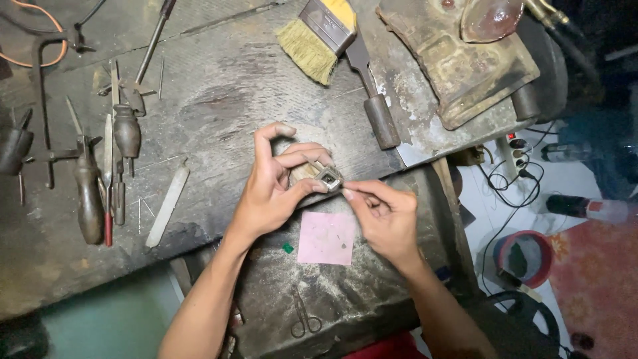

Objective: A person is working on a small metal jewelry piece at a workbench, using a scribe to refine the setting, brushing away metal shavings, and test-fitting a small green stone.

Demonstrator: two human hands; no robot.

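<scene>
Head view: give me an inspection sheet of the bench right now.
Surface: worn, scratched wooden bench with a grey lower shelf.
Job's things: small square metal setting, pinched at its left by the left hand and touched at its lower right by the right hand.
Clutter: pink paper, green stone, scissors, brush, hand tools, white file, rusty block.
Grippers: both hands bare, fingers closed at the setting.
Cables: orange cord top left; black cables on the floor at right.
Surroundings: red-rimmed tub, red mat; no other person seen.
</scene>
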